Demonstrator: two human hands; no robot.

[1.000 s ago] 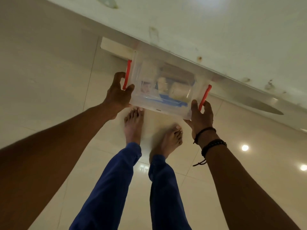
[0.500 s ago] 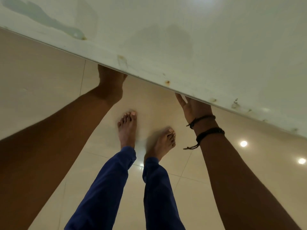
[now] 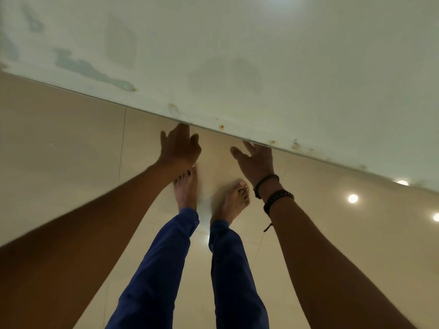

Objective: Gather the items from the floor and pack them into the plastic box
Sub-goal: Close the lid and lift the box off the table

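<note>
We hold our left hand [image 3: 179, 148] and braceleted right hand [image 3: 255, 160] empty, fingers spread loose, below the stained white tabletop edge [image 3: 237, 110].

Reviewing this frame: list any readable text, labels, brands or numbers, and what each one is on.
None: no text, label, brand or number shows anywhere.
The white surface bears only stains and rust spots.
The tiled floor is plain.
The blue trousers and the wrist bands carry no print.
Both hands are open and empty.
</note>
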